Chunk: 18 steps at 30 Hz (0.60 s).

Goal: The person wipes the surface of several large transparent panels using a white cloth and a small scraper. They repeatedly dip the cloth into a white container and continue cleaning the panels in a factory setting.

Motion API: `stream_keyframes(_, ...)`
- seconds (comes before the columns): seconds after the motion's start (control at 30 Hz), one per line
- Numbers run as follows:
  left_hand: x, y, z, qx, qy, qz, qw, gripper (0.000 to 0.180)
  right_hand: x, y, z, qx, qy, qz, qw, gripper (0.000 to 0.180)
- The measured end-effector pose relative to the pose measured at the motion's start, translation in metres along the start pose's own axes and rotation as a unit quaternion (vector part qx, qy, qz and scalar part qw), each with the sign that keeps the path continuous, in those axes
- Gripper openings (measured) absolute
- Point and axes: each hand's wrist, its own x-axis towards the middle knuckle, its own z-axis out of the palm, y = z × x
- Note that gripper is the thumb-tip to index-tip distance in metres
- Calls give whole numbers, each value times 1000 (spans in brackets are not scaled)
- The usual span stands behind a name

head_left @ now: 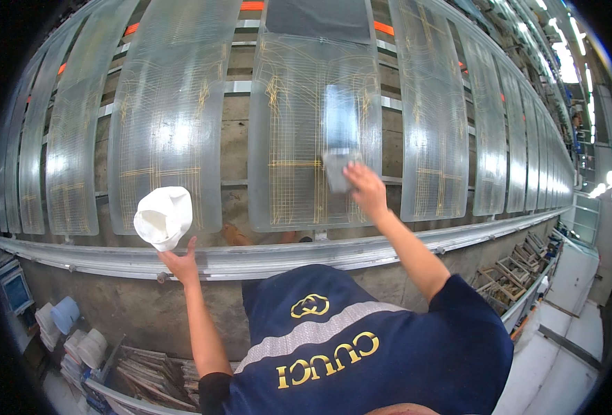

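Observation:
My left hand [180, 263] is closed on a white plastic tub [174, 207], held up over the near end of a panel at the left. The tub is tilted so that its opening shows; what is inside cannot be made out. My right hand [365, 187] grips a flat grey rectangular scraper [335, 173], slightly blurred, against the middle panel [295, 124]. That panel is long, glossy and translucent, marked with fine yellow lines. A bright whitish strip runs on the panel just beyond the scraper. A dark grey sheet [317, 19] covers the panel's far end.
Similar panels [434, 124] lie in a row to both sides, with gaps between them. A metal rail [306, 256] runs along their near ends, in front of my body. White buckets [91, 346] and stacked wooden pieces [153, 377] stand low at the left; more wooden frames [520, 266] lie at the right.

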Motion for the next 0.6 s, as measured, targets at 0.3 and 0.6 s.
stream_keyframes(0.3,-2,-12,4,27,4,-15,1000,89,179,78,-37,60,-68,104,990,38)
stream_keyframes(0.6,12,12,3,17,36,45,998,81,195,108,-4,78,-72,69,992,47)
